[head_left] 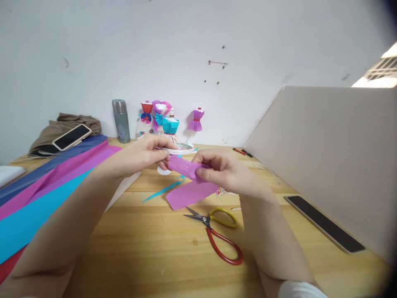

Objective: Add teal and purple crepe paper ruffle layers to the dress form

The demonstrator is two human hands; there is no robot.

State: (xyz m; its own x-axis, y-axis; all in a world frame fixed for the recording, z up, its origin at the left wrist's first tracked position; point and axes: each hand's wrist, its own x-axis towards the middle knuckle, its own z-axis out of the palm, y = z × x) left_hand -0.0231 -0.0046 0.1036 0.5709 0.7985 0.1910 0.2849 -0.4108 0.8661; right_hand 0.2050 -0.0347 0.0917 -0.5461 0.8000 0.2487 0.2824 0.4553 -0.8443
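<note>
A folded strip of purple crepe paper [183,166] is stretched above the table between my two hands. My left hand [145,152] pinches its left end, fingers partly hidden behind one another. At the other end, my right hand [218,167] grips the strip between thumb and curled fingers. Below them a second, flat purple piece [189,194] lies on the wood. Scissors [204,219] with one yellow and one red handle rest nearer to me, blades apart. Just behind my left fingers is a shallow white round dish [182,151].
Coloured paper sheets [46,207] lie along the left, with a phone [72,137] on brown cloth beyond. A flask [120,121] and several small dress forms in paper dresses [170,125] stand by the wall. A pale panel [322,145] and a dark flat device [324,223] flank the right.
</note>
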